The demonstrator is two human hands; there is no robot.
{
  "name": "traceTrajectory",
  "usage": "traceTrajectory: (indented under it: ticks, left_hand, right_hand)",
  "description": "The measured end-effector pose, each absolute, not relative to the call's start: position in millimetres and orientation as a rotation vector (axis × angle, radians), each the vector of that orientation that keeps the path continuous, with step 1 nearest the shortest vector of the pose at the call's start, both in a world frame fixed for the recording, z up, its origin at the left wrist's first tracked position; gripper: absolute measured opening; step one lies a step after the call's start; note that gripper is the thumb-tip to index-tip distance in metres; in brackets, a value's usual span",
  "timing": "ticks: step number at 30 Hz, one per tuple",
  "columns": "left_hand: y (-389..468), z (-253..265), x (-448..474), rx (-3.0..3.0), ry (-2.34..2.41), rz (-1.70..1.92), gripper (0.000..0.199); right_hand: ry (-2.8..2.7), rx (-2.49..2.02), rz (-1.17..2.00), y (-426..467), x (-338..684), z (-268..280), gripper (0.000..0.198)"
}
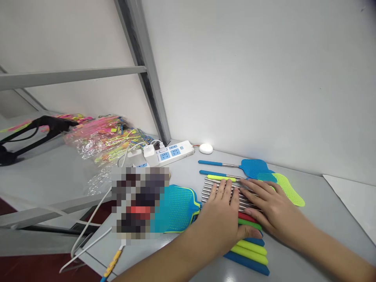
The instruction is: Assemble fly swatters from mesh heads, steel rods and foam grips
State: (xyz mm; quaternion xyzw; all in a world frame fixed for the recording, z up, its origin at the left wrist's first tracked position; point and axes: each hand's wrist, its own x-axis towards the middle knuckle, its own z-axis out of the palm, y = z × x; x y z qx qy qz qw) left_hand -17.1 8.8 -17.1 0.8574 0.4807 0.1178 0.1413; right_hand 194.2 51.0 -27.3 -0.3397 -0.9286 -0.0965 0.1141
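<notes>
My left hand point(220, 213), right hand point(272, 205) — flat, fingers outstretched, both on metal rods point(209, 188), between 4 and 5 o'clock in view. From rods: coloured handles point(249, 255) 5 o'clock, blue swatter point(254, 167) 2 — power strip point(178, 153) 10.

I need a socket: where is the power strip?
In the head view, the power strip lies just left of centre, near the foot of the grey post and left of the white oval thing.

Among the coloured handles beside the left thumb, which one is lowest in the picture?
The blue handle directly below two yellow handles; the other blue one here lies above them, below a green handle.
</notes>
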Motion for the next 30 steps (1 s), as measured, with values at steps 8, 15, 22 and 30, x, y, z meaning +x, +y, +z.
traceTrajectory:
  ticks: [8,15,22,30]
  left_hand:
    - [11.9,-23.6,-19.5,2.539,1.395,0.357,0.096]
    - [13.2,-7.5,-20.0,2.545,1.405,0.255,0.088]
    - [14.9,-0.2,-17.9,2.547,1.421,0.181,0.09]
    - [10.8,-2.9,-18.8,2.649,1.25,0.407,0.076]
  right_hand:
    - [-2.578,-1.263,-0.267,40.9,202.7,-34.0,0.049]
    - [-2.464,-1.36,-0.154,41.6,203.9,-30.4,0.034]
    - [-2.412,-1.378,-0.015,41.1,206.2,-30.4,0.033]
    - [-2.482,-1.349,-0.004,68.2,202.1,-12.9,0.028]
